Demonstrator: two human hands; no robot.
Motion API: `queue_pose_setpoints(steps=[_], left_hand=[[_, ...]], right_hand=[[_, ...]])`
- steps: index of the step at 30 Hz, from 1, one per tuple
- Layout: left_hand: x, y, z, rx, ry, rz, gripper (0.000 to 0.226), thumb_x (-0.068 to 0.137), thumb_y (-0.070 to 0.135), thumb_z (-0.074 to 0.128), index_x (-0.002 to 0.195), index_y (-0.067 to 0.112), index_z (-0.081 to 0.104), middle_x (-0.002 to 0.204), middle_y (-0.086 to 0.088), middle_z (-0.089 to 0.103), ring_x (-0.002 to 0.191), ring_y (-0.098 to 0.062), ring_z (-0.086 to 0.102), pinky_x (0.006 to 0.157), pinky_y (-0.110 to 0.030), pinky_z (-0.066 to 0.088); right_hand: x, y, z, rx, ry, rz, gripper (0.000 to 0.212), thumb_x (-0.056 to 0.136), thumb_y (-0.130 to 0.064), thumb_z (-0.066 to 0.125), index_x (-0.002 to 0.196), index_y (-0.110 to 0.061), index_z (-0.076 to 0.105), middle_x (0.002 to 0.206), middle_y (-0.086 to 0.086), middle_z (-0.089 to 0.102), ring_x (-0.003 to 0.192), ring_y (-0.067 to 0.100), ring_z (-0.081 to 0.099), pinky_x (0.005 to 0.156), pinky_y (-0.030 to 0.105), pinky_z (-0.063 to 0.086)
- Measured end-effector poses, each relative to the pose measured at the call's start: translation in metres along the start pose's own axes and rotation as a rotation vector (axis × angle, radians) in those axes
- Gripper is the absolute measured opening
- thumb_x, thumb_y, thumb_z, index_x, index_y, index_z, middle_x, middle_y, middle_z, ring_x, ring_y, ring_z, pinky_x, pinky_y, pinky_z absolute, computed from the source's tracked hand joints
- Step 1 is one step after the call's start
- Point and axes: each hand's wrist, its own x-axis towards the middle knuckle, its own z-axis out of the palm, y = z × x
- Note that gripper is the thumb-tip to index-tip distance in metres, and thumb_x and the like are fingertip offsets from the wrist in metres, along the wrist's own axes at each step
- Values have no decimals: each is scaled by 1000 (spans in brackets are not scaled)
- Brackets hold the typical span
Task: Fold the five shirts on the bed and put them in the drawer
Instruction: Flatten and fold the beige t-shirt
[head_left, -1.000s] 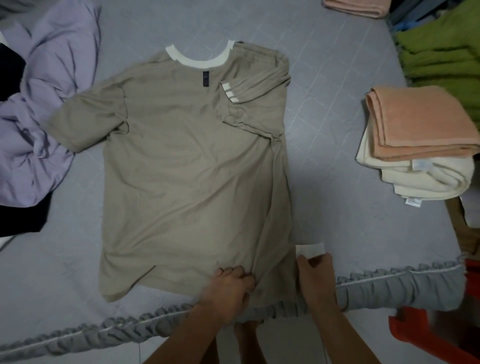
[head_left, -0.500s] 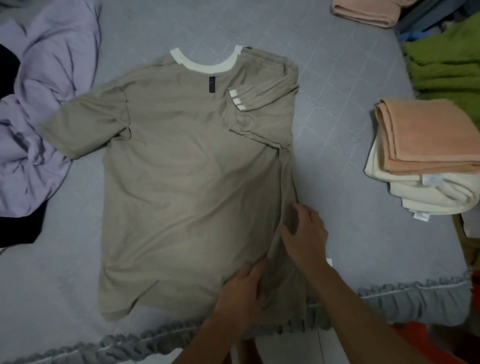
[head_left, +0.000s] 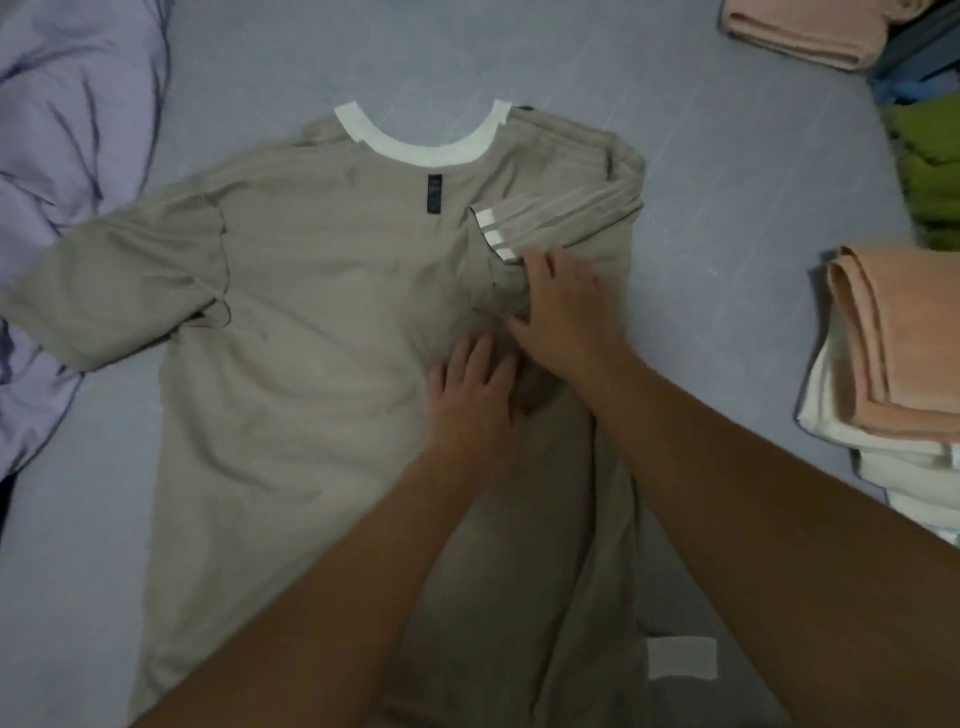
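Observation:
A khaki shirt (head_left: 311, 364) with a white collar lies flat, collar away from me, on the grey bed sheet (head_left: 727, 260). Its right side and striped sleeve are folded in over the body; the left sleeve lies spread out. My left hand (head_left: 475, 395) lies flat on the shirt's middle with straight fingers. My right hand (head_left: 563, 306) presses on the folded-in sleeve just below its white stripes, its fingertips on the cloth.
A lilac garment (head_left: 67, 156) is bunched at the left over something dark. Folded peach and cream cloths (head_left: 893, 364) are stacked at the right, a peach one (head_left: 800, 31) at the top right, green fabric (head_left: 930, 166) beyond. A white tag (head_left: 681, 659) lies by the hem.
Both hands have moved from the shirt's hem up along the folded right side to the chest and sleeve. The view has drawn closer to the shirt.

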Motion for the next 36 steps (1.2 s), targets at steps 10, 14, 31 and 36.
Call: queue_pose_setpoints(steps=[10, 14, 31, 36], left_hand=[[50, 42, 7, 27, 67, -14, 64, 100, 51, 35, 157, 30, 18, 166, -6, 7, 153, -29, 4, 120, -53, 6], [77, 79, 22, 128, 15, 56, 67, 99, 55, 29, 159, 29, 11, 166, -8, 0, 152, -34, -2, 120, -56, 2], [-117, 136, 84, 4, -49, 19, 74, 72, 41, 59, 143, 23, 52, 143, -10, 52, 127, -34, 53, 102, -49, 42], [-156, 140, 76, -78, -209, -228, 58, 69, 36, 69, 125, 25, 59, 110, -3, 59, 96, -27, 57, 81, -41, 50]], right_hand=[[4, 187, -55, 727, 265, 882, 30, 99, -9, 41, 118, 4, 60, 123, 22, 62, 116, 35, 57, 89, 31, 45], [-21, 178, -47, 781, 558, 928, 48, 98, -11, 46, 143, 2, 39, 149, 14, 44, 138, 24, 41, 109, 10, 28], [17, 198, 6, -103, 56, 78, 66, 98, -40, 29, 154, -5, 23, 162, 16, 21, 148, 35, 20, 119, 52, 12], [-56, 149, 12, 43, 12, 171, 69, 96, -36, 42, 153, -3, 24, 161, 18, 20, 148, 36, 17, 119, 51, 12]])
